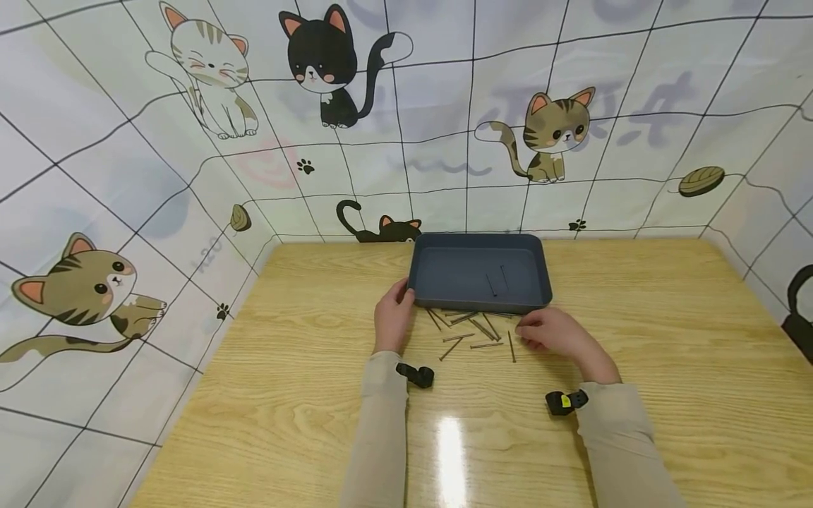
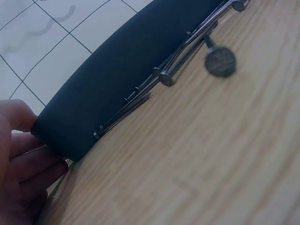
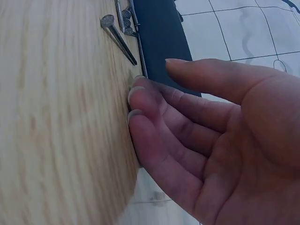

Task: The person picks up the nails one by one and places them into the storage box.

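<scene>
My left hand holds the near left corner of a dark blue-grey tray; in the left wrist view its fingers bend around that corner. Two thin nails lie inside the tray. Several more nails are scattered on the table along its near side. Beside the rightmost loose nail is my right hand, its fingertips down at the tabletop. The right wrist view shows thumb and fingers apart, nothing between them, with a nail just beyond the fingertips.
The light wood table runs back to a wall sheet printed with cats and grid lines. At the far right edge a black object is partly in view. Black wrist cameras sit on both cuffs.
</scene>
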{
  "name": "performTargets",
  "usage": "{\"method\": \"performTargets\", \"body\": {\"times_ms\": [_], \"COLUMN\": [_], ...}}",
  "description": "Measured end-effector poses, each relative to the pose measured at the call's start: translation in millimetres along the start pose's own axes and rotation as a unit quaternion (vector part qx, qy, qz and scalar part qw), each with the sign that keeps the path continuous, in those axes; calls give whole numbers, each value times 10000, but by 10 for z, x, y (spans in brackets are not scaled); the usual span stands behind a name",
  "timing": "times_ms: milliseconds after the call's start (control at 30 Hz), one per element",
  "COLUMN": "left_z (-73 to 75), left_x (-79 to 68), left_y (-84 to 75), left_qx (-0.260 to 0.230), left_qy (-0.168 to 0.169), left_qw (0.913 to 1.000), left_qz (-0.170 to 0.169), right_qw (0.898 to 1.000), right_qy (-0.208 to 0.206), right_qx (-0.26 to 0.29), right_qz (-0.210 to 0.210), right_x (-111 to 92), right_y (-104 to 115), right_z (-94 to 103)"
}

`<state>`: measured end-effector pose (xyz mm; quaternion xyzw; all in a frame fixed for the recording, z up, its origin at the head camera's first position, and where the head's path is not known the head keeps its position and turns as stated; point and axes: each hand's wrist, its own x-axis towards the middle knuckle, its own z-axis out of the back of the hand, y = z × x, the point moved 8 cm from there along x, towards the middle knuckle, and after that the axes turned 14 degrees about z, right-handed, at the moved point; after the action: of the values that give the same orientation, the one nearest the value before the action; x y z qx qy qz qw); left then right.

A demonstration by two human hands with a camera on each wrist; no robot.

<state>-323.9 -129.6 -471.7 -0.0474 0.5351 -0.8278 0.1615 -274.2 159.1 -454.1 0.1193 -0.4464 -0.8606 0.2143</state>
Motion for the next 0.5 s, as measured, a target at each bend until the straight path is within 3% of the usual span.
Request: {"method": "performTargets", "body": {"times_ms": [233,500], "left_z": [5,19], "left_x": [-5,-32], "left_y": [-4,-37], "left_qx": [18,-39], "left_qy": [-23,6], "left_qw": [10000,10000], "left_qz": [37,63], "right_qw": [9994,9947], "right_qy": [-167,-119], "right_qx": [-172,-957], "right_qz": [-246,-360], "right_x": [9,24], "right_y": [-42,3], "right_z": [-33,-48]}}
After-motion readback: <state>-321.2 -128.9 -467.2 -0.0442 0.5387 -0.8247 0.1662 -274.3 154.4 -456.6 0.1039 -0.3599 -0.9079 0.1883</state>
